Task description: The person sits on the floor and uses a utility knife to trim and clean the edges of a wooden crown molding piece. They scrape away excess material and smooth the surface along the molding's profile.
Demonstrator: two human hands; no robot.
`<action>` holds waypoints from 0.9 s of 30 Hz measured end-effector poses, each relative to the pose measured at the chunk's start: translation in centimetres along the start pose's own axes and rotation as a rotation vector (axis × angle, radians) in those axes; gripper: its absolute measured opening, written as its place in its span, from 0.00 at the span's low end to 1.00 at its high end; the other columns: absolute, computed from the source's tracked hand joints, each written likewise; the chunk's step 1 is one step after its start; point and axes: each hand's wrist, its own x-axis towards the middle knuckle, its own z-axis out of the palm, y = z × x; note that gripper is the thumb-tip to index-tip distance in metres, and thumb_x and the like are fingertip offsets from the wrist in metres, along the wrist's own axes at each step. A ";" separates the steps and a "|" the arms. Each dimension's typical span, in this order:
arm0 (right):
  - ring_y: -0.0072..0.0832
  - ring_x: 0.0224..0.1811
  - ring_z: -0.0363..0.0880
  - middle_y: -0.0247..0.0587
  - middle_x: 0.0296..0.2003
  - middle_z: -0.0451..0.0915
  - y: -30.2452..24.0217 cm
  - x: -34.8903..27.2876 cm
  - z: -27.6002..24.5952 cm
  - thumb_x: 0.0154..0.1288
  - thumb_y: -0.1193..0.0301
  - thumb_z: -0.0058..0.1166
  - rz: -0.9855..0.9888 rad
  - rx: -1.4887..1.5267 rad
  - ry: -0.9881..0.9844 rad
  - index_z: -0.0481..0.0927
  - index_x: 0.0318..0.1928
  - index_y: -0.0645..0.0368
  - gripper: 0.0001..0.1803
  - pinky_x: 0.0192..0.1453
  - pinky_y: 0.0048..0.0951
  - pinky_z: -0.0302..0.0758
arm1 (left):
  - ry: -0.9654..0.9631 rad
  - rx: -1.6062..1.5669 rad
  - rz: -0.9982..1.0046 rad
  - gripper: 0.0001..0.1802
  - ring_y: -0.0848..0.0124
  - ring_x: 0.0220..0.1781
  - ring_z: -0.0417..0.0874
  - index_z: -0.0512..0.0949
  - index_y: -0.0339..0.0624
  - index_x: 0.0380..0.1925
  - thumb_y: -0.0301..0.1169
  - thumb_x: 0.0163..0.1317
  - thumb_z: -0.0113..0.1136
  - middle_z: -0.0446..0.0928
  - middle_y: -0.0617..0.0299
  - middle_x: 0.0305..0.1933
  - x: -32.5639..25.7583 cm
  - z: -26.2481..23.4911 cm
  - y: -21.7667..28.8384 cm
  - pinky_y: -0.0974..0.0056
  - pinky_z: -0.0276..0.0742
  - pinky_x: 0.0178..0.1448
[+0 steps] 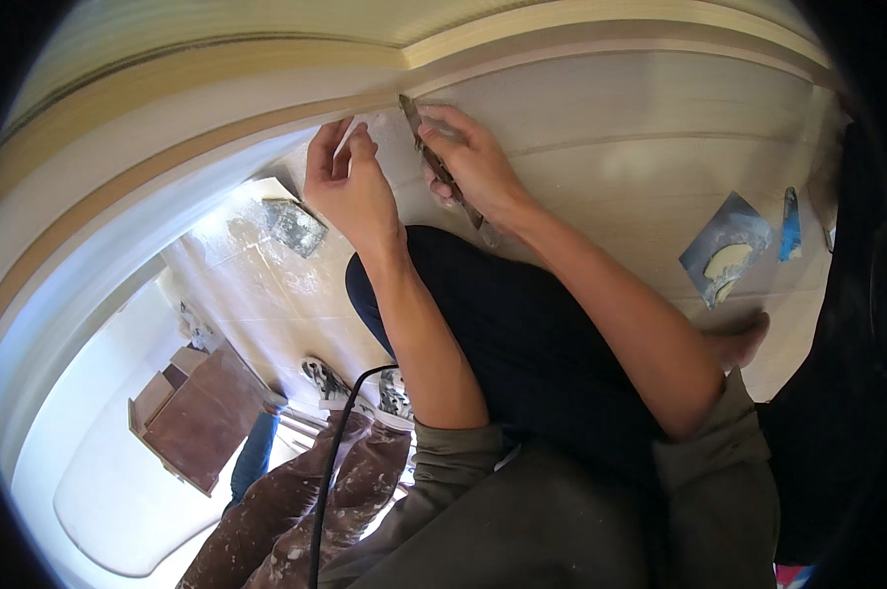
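Note:
In my right hand (478,167) is a slim, dark, knife-like tool (435,162), gripped near its middle. One end points up at the corner where two stretches of wall trim (404,74) meet; the other, paler end hangs down by my knee. Whether its blade is narrow or seen edge-on, I cannot tell. Close by on the left, my left hand (350,182) is raised at the lower edge of the trim, its fingers loosely bent and apart, with nothing visible in them. The fingertips sit right beside the trim; contact is unclear.
At right, a grey square plate (703,250) carries cream putty, beside a blue strip-shaped tool (790,226). Another smeared plate (294,228) lies left. Sheeting (600,187) covers the floor. Behind left are a person's spattered brown trousers (286,510), a black cable (325,471) and a brown box-like piece (203,417).

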 end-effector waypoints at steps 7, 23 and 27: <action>0.18 0.16 0.62 0.32 0.22 0.70 -1.0 -0.4 0.2 0.79 0.63 0.50 0.064 0.053 -0.004 0.71 0.67 0.60 0.23 0.19 0.24 0.58 | -0.119 -0.045 -0.055 0.18 0.57 0.61 0.82 0.76 0.25 0.57 0.21 0.67 0.56 0.79 0.45 0.58 0.3 -0.8 -0.1 0.57 0.81 0.61; 0.19 0.16 0.65 0.30 0.20 0.71 -0.6 -0.8 -0.2 0.76 0.64 0.54 -0.052 -0.050 0.025 0.76 0.63 0.59 0.20 0.19 0.24 0.60 | -0.156 -0.132 -0.066 0.18 0.56 0.60 0.83 0.77 0.24 0.55 0.17 0.65 0.53 0.80 0.44 0.56 0.6 -0.8 -0.6 0.58 0.80 0.61; 0.18 0.16 0.66 0.29 0.18 0.71 -0.1 -0.3 -0.1 0.71 0.65 0.61 -0.111 -0.100 0.107 0.81 0.50 0.61 0.14 0.19 0.24 0.60 | -0.181 -0.134 -0.061 0.18 0.56 0.60 0.83 0.77 0.26 0.56 0.18 0.66 0.54 0.80 0.46 0.58 0.7 -0.8 -0.5 0.58 0.80 0.61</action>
